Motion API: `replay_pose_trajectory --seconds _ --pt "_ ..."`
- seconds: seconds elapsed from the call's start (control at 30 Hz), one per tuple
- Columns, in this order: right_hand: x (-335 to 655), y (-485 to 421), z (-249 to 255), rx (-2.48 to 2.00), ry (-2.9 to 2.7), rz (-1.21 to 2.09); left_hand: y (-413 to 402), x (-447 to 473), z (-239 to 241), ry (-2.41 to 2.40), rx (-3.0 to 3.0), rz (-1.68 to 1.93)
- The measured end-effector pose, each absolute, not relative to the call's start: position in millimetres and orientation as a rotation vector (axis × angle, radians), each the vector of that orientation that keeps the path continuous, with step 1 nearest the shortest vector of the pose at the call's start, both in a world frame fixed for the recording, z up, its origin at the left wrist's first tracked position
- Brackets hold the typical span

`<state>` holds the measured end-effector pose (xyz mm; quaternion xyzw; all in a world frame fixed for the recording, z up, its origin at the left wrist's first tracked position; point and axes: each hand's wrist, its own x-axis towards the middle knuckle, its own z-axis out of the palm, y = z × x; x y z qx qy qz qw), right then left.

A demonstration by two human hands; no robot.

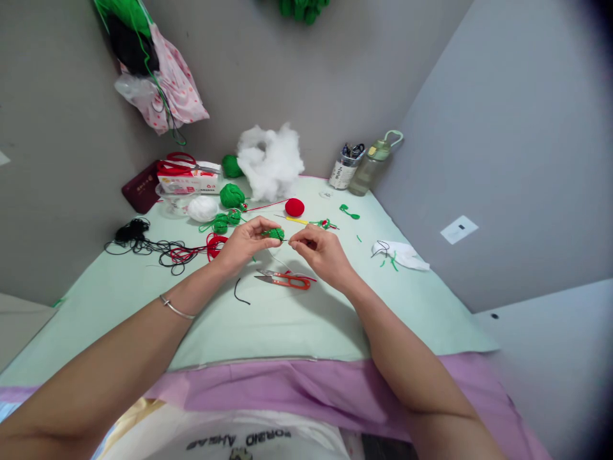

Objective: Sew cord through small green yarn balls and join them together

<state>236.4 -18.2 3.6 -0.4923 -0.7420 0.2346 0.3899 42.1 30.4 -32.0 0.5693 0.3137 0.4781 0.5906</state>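
Observation:
My left hand (245, 243) is closed around a small green crocheted piece (276, 234), held above the pale green table (268, 319). My right hand (320, 250) pinches a thin needle whose tip meets the green piece; the needle itself is barely visible. A fine thread hangs down from between the hands. Red thread snips (287, 279) lie on the table just below my hands. A short black thread (241, 295) lies to their left.
Behind my hands lie green yarn balls (232, 195), a white ball (202, 208), a red crocheted dome (294, 207), white stuffing (271, 160), a yellow hook (297, 220), tangled black and red yarn (158, 248), a box with red scissors (184, 176), a pen cup (343, 169) and a bottle (371, 165).

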Motion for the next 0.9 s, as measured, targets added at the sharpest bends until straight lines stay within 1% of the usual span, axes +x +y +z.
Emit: replay_pose_trajectory --seconds 0.27,0.47,0.57,0.77,0.9 --pt "231 -19 0 -1.283 -1.817 0.655 28 43 -31 0.751 1.32 1.122" --pt "230 -13 -5 -1.219 -1.739 0.887 24 45 -28 0.691 1.139 1.053" --pt "228 -11 -8 -1.191 -1.69 0.933 23 45 -27 0.692 1.107 1.05" --pt "222 -13 -10 -1.175 -1.599 0.964 24 46 -29 0.711 1.248 1.084" --pt "225 -9 -13 -1.202 -1.541 1.066 23 48 -33 0.77 1.347 1.146"
